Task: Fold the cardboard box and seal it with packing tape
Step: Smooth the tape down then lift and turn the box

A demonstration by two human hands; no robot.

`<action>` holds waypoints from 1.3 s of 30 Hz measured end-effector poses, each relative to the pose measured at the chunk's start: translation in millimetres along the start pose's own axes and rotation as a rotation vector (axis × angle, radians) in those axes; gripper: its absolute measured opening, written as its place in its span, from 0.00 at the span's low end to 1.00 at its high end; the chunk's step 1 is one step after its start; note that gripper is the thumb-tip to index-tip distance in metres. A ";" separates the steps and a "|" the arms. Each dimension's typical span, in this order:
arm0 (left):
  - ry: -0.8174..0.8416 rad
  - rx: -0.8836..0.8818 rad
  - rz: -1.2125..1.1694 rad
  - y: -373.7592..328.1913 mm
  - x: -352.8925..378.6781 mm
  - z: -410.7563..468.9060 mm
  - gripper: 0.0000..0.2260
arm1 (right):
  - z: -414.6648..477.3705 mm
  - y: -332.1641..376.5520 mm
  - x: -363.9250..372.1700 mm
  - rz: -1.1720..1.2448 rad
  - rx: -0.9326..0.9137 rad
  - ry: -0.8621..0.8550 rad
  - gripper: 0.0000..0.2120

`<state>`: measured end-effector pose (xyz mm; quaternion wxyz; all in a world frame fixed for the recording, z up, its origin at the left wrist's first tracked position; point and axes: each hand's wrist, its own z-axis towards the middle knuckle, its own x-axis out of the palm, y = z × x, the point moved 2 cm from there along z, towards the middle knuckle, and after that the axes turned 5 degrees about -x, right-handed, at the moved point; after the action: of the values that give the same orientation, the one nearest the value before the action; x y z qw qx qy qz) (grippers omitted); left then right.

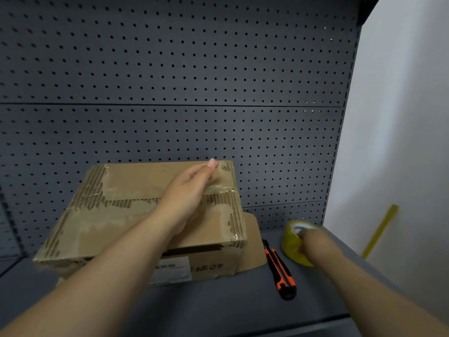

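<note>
A worn brown cardboard box (116, 215) lies on the dark shelf, its top flaps closed, with torn patches and old clear tape along the seam. My left hand (187, 193) rests flat on the box's top right part, fingers stretched toward the far edge. To the right, a yellow-green roll of packing tape (291, 242) stands on the shelf near the right wall. My right hand (313, 242) is closed around the roll, its fingers over the roll's core; the hand is blurred.
An orange and black utility knife (279, 271) lies between the box and the tape roll. A loose cardboard flap (252, 239) sticks out behind the box's right side. A dark pegboard (170, 93) backs the shelf (218, 300); a white wall (401, 142) stands at right.
</note>
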<state>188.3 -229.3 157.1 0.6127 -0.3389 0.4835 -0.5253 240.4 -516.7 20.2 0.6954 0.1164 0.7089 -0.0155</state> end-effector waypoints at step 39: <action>-0.699 -0.250 -0.131 76.9 -135.2 -96.8 0.20 | -115.3 171.7 -24.2 0.958 -0.337 -0.701 0.23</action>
<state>123.4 -72.3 88.8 0.6596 -0.6003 0.2828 -0.3530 159.3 -332.0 71.9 0.8256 0.2983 0.2998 0.3736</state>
